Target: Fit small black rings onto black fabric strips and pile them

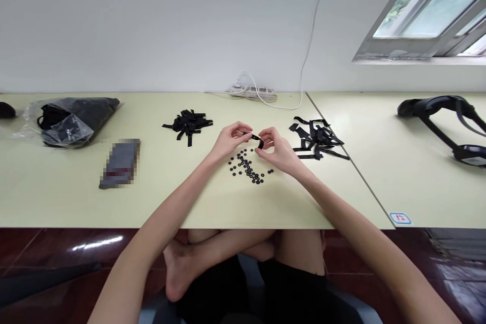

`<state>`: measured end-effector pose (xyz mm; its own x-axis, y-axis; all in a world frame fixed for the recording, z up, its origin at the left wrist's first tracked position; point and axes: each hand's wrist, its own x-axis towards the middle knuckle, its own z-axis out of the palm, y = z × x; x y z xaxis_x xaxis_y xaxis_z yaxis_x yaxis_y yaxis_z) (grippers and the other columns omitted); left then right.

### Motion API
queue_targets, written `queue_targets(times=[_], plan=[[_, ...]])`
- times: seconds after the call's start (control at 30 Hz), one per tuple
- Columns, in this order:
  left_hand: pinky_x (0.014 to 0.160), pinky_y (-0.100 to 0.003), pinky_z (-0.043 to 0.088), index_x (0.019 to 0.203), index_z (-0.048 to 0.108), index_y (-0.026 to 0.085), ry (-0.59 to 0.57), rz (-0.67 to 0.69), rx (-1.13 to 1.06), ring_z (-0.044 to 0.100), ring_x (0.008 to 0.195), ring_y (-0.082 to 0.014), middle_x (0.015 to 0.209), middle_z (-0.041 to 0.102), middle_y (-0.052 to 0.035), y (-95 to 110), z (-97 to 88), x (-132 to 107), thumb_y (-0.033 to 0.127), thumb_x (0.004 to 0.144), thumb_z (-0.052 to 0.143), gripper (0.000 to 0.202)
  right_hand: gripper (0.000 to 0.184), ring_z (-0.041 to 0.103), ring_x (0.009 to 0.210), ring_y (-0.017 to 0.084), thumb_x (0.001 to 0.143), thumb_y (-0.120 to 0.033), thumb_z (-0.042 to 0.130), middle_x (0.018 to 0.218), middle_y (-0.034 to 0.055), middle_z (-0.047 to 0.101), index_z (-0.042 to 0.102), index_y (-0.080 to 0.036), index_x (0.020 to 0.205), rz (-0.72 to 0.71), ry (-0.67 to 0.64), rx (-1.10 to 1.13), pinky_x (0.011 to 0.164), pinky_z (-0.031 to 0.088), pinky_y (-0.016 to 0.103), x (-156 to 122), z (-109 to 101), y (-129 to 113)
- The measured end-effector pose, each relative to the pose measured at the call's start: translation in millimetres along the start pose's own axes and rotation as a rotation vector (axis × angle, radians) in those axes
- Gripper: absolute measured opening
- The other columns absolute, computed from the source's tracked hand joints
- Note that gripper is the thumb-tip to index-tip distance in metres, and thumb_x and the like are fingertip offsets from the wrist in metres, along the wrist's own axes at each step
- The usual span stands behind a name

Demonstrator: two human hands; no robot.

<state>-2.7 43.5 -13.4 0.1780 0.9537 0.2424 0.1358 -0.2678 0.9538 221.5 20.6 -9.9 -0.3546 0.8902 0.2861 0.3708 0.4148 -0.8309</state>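
Between my two hands a short black strap (255, 137) is held just above the table. My left hand (230, 139) pinches one end of it, and a small light spot shows on the strap near those fingers. The other end bends down in the fingers of my right hand (277, 148), which are closed on it. Below lie several small black rings or washers (248, 169), scattered on the tabletop. A loose heap of black straps (319, 136) lies to the right of my right hand. Another heap of black strips (190, 124) sits to the left of my left hand.
On the left are a clear plastic bag (79, 119) with dark contents and a blurred grey item (120, 163). A power strip (252, 92) with a white cable stands by the wall. A black headset-like device (448, 126) rests at the right, past the table seam.
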Motion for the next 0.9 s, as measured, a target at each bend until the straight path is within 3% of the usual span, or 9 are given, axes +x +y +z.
queue_targets(times=[0.23, 0.43, 0.63, 0.77, 0.9], plan=[[0.095, -0.04, 0.058, 0.11, 0.079, 0.023, -0.067, -0.104, -0.086, 0.075, 0.095, -0.0207, 0.117, 0.078, -0.0072, 1, 6.5, -4, 0.045, 0.087, 0.09, 0.034, 0.028, 0.072, 0.099, 0.025, 0.093, -0.044, 0.071, 0.107, 0.0061, 0.075, 0.065, -0.027, 0.115, 0.041, 0.156, 0.163, 0.095, 0.06, 0.044, 9, -11, 5], [0.09, -0.038, 0.057, 0.117, 0.078, 0.023, -0.237, -0.108, -0.057, 0.076, 0.101, -0.0228, 0.12, 0.08, -0.0085, 8, 8.6, -6, 0.04, 0.089, 0.087, 0.033, 0.024, 0.071, 0.089, 0.023, 0.093, -0.048, 0.073, 0.096, 0.0047, 0.077, 0.07, -0.026, 0.102, 0.087, 0.149, 0.264, 0.09, 0.059, 0.043, 9, -12, 4], [0.094, -0.041, 0.059, 0.11, 0.081, 0.025, -0.337, -0.087, -0.045, 0.074, 0.1, -0.0241, 0.105, 0.079, -0.007, 12, 11.3, -10, 0.047, 0.09, 0.089, 0.031, 0.016, 0.067, 0.083, 0.021, 0.092, -0.04, 0.073, 0.086, 0.0028, 0.071, 0.066, -0.026, 0.09, 0.149, 0.177, 0.352, 0.086, 0.059, 0.042, 8, -11, 0], [0.089, -0.04, 0.06, 0.094, 0.078, 0.023, -0.32, -0.125, -0.057, 0.07, 0.093, -0.0217, 0.097, 0.074, -0.0056, 13, 15.0, -11, 0.053, 0.091, 0.089, 0.032, 0.014, 0.069, 0.087, 0.022, 0.096, -0.037, 0.07, 0.088, 0.004, 0.073, 0.064, -0.026, 0.091, 0.174, 0.144, 0.345, 0.091, 0.059, 0.042, 10, -14, 1], [0.086, -0.037, 0.061, 0.096, 0.079, 0.023, -0.226, -0.064, -0.095, 0.07, 0.096, -0.0216, 0.105, 0.075, -0.0067, 10, 12.1, -6, 0.051, 0.089, 0.089, 0.031, 0.01, 0.073, 0.094, 0.025, 0.103, -0.035, 0.061, 0.098, 0.0073, 0.079, 0.064, -0.025, 0.103, 0.143, 0.035, 0.151, 0.09, 0.059, 0.044, 9, -15, 5]])
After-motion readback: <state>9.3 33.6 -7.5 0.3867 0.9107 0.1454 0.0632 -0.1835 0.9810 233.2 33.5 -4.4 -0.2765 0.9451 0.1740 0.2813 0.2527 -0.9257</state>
